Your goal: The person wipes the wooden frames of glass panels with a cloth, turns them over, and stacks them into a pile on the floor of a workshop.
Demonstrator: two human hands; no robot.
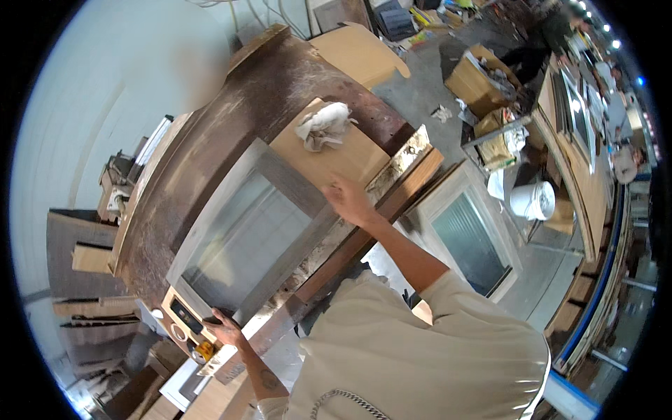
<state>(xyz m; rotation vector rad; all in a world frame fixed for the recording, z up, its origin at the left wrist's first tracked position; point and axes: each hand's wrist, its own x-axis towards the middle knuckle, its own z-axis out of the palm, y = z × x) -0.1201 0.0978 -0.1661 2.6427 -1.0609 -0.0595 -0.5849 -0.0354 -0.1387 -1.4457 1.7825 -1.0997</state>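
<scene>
A grey wood-framed door with a glass panel [245, 234] lies flat across the worn brown workbench [175, 182]. At its near left corner, my left hand [225, 329] grips the frame's end, thumb and fingers on either side. My right hand [348, 201] is at the opposite end, its bent fingers around the frame's corner; the fingertips' undersides are hidden. Just beyond the right hand is a flat cardboard sheet [294, 143], with a crumpled white cloth [325, 126] on top. Beside the left hand are a light wooden block with a dark inset [184, 315] and a yellow tape measure [203, 351].
A second glass-panelled door [465, 238] stands to the right of the bench. Beyond it are a white bucket [533, 201], a cardboard box of scraps [483, 77] and a rack with stacked panels [570, 154]. Wood pieces [84, 259] lie at left. Other people are at the far right.
</scene>
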